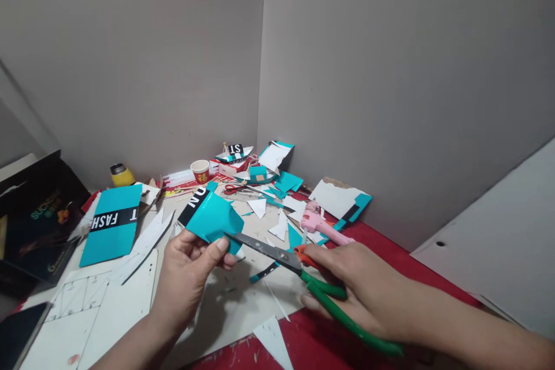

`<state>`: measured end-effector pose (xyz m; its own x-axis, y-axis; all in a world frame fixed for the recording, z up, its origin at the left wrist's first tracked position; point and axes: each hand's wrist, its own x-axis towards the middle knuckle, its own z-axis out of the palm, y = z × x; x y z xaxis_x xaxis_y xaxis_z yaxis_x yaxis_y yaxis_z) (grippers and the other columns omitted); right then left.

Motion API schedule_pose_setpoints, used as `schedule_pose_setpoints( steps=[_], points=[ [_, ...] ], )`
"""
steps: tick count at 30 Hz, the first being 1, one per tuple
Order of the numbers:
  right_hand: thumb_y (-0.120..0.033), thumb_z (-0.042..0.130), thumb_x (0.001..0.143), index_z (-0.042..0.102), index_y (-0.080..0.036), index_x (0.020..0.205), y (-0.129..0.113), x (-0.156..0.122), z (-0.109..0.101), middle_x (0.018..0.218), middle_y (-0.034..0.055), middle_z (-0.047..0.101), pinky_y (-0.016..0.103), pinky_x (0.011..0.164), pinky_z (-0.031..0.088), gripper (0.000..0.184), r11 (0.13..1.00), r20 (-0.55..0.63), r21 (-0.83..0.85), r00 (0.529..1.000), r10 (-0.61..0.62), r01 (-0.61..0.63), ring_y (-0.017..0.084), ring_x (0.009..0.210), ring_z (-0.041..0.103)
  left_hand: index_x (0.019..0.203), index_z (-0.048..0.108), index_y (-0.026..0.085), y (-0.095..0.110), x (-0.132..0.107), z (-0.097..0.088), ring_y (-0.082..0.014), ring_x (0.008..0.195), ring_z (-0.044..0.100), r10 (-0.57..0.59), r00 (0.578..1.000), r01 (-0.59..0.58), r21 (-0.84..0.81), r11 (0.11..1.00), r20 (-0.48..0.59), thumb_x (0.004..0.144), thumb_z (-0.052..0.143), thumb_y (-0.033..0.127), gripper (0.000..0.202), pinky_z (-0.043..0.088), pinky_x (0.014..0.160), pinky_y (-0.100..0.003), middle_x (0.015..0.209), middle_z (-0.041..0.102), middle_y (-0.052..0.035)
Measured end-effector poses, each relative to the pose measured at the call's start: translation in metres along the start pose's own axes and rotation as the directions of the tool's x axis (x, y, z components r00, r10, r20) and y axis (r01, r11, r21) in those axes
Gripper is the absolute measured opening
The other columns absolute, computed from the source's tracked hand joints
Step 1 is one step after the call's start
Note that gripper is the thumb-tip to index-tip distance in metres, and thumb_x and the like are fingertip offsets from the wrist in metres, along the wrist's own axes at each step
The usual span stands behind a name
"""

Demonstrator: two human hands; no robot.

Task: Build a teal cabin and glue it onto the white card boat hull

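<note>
My left hand is closed on a teal piece of card with a black strip and white letters at its top left, held up above the table. My right hand grips green-handled scissors with an orange inner ring. The grey blades point left and their tips meet the lower edge of the teal card, right beside my left thumb.
A larger teal card printed "FASH" lies at left on white sheets. Teal and white offcuts litter the red table. A pink glue gun, red scissors, a paper cup and a yellow bottle stand behind. Grey partitions wall in the back and right.
</note>
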<state>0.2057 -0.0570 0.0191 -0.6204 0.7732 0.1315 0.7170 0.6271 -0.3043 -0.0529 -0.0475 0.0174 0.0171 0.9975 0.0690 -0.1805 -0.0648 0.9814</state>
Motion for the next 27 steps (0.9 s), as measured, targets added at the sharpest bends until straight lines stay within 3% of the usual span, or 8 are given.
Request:
schedule_pose_setpoints(
  steps=[13,16,19,20,21,22,24,27],
  points=[
    [-0.033,0.044,0.090,0.046,-0.022,0.076,0.012,-0.004,0.012,0.058,0.0001,0.054,0.027,0.050,0.030,0.018,0.993,-0.183,-0.055,0.977,-0.110,0.101,0.015,0.048,0.046,0.085,0.067,0.018,-0.007,-0.006,0.007,-0.0123,0.060,0.064,-0.029,0.999,0.030,-0.040,0.999,0.025,0.077,0.075,0.027,0.014,0.053,0.062,-0.023,0.067,0.071,0.0002],
    [-0.028,0.045,0.089,0.046,-0.022,0.075,0.014,-0.005,0.008,0.057,-0.0007,0.053,0.027,0.050,0.030,0.015,0.991,-0.178,-0.063,0.975,-0.130,0.120,0.015,0.048,0.047,0.080,0.069,0.017,0.005,-0.002,0.002,-0.0153,0.062,0.065,-0.051,0.982,0.046,0.030,0.999,0.180,0.079,0.071,0.031,0.014,0.054,0.063,-0.026,0.067,0.070,-0.0032],
    [-0.027,0.045,0.088,0.048,-0.022,0.077,0.018,-0.007,-0.002,0.060,0.0000,0.055,0.028,0.050,0.030,0.012,0.986,-0.175,-0.083,0.972,-0.156,0.144,0.014,0.049,0.047,0.083,0.074,0.017,0.024,0.014,-0.024,-0.0219,0.071,0.069,-0.220,0.824,0.116,0.226,0.967,0.521,0.073,0.074,0.039,0.025,0.056,0.067,-0.031,0.078,0.073,-0.0098],
    [-0.027,0.045,0.088,0.049,-0.022,0.077,0.019,-0.008,-0.006,0.061,0.0003,0.055,0.028,0.050,0.030,0.013,0.985,-0.170,-0.101,0.973,-0.156,0.140,0.015,0.049,0.047,0.090,0.075,0.017,0.029,0.022,-0.037,-0.0252,0.076,0.070,-0.320,0.742,0.138,0.332,0.933,0.589,0.070,0.076,0.040,0.030,0.057,0.068,-0.033,0.085,0.075,-0.0127],
    [-0.028,0.045,0.089,0.049,-0.021,0.076,0.021,-0.009,-0.009,0.060,0.0005,0.055,0.029,0.049,0.030,0.015,0.983,-0.160,-0.125,0.976,-0.151,0.131,0.015,0.049,0.046,0.092,0.076,0.017,0.034,0.031,-0.050,-0.0267,0.078,0.071,-0.366,0.722,0.133,0.402,0.906,0.587,0.069,0.076,0.041,0.033,0.057,0.069,-0.034,0.088,0.075,-0.0144],
    [-0.029,0.045,0.090,0.050,-0.021,0.075,0.022,-0.011,-0.013,0.060,0.0007,0.055,0.029,0.049,0.029,0.017,0.980,-0.147,-0.155,0.978,-0.150,0.127,0.015,0.048,0.046,0.086,0.077,0.017,0.038,0.040,-0.062,-0.0258,0.075,0.071,-0.364,0.751,0.112,0.436,0.893,0.551,0.069,0.077,0.041,0.029,0.057,0.069,-0.033,0.081,0.075,-0.0142],
    [-0.031,0.046,0.090,0.052,-0.020,0.076,0.023,-0.013,-0.018,0.060,0.0018,0.056,0.030,0.049,0.029,0.019,0.965,-0.116,-0.220,0.978,-0.171,0.143,0.015,0.049,0.047,0.086,0.076,0.018,0.042,0.053,-0.081,-0.0229,0.077,0.070,-0.197,0.927,0.064,0.385,0.921,0.318,0.075,0.072,0.042,0.027,0.057,0.070,-0.030,0.082,0.075,-0.0117],
    [-0.034,0.049,0.089,0.057,-0.019,0.080,0.022,-0.013,-0.019,0.065,0.0048,0.061,0.031,0.051,0.031,0.020,0.930,-0.045,-0.298,0.969,-0.241,0.217,0.018,0.052,0.052,0.095,0.076,0.021,0.046,0.055,-0.082,-0.0252,0.103,0.065,-0.002,0.983,-0.091,0.497,0.863,0.183,0.083,0.063,0.045,0.030,0.052,0.087,-0.031,0.107,0.073,-0.0116]
  ],
)
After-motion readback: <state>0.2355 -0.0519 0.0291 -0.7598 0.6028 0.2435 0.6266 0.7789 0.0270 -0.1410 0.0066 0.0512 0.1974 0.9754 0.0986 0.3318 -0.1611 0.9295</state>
